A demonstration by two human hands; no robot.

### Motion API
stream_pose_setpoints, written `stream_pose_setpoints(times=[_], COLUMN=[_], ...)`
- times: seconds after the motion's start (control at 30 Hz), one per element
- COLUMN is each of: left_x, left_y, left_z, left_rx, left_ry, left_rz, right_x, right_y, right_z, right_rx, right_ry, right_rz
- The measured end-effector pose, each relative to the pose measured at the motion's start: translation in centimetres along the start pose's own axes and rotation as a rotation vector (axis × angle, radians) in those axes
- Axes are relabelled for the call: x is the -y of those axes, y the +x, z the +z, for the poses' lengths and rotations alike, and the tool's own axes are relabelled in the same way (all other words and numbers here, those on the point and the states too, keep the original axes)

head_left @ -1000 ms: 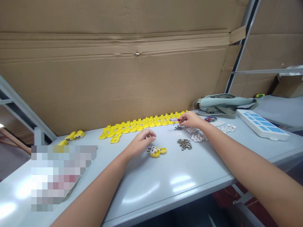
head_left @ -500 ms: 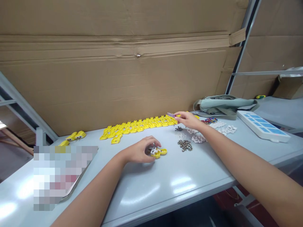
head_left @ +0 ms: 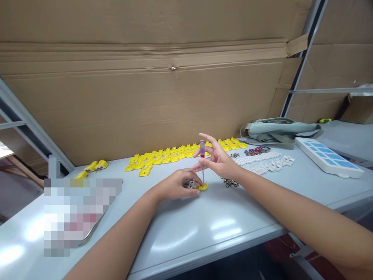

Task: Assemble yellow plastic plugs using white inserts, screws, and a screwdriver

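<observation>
Brown cardboard [head_left: 140,109] backs our glossy pale-grey worktop [head_left: 250,212]; our left grip [head_left: 181,184] clasps a yellow plastic shell [head_left: 204,187], our right grip [head_left: 218,160] holds an upright purple-handled screwdriver [head_left: 202,148].

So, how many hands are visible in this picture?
2: the left hand, with thumb and fingers around a yellow piece, and the right hand, holding a screwdriver upright over it. No other hand shows.

The right hand [head_left: 218,158] holds a screwdriver [head_left: 202,147] (upright) at the yellow casing [head_left: 204,187] the left hand [head_left: 178,183] grips.
</observation>
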State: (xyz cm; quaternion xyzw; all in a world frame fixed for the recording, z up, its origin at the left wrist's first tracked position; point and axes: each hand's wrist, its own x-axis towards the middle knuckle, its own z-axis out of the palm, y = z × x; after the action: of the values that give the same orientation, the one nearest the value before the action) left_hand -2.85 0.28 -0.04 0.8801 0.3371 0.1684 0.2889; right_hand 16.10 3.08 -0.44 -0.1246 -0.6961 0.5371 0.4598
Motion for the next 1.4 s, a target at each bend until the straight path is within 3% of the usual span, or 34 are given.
stream_pose_setpoints(times=[0.1,0.3,0.77,0.9,1.07,1.3,1.4], left_x=[0.0,0.1,0.0,0.1,0.2,0.0,-0.1], left_y=[0.1,0.1,0.2,0.3,0.5,0.5,0.5], left_z=[0.2,0.3,0.3,0.4,0.3,0.3,0.3], left_rx=[-0.005,0.014,-0.011,-0.001,-0.001,-0.014,-0.013], left_ry=[0.013,0.013,-0.023,0.003,0.021,-0.009,-0.018], left_rz=[-0.038,-0.073,-0.067,-0.084,-0.061,-0.107,-0.107], right_x=[-0.6,-1.4,-0.4,-0.3,0.4,0.9,0.6], right_y=[-0.1,0.0,-0.4,-0.1,0.3,-0.1,0.0], right_z=[-0.1,-0.2,0.1,0.3,0.8,1.5,1.6], right_rx=[0.045,0.016,0.017,-0.045,-0.214,-0.276,-0.301], right_ry=[-0.014,-0.027,-0.212,-0.143,-0.117,-0.329,-0.318], right_rz=[0.005,-0.012,-0.103,-0.128,-0.193,-0.112,-0.061])
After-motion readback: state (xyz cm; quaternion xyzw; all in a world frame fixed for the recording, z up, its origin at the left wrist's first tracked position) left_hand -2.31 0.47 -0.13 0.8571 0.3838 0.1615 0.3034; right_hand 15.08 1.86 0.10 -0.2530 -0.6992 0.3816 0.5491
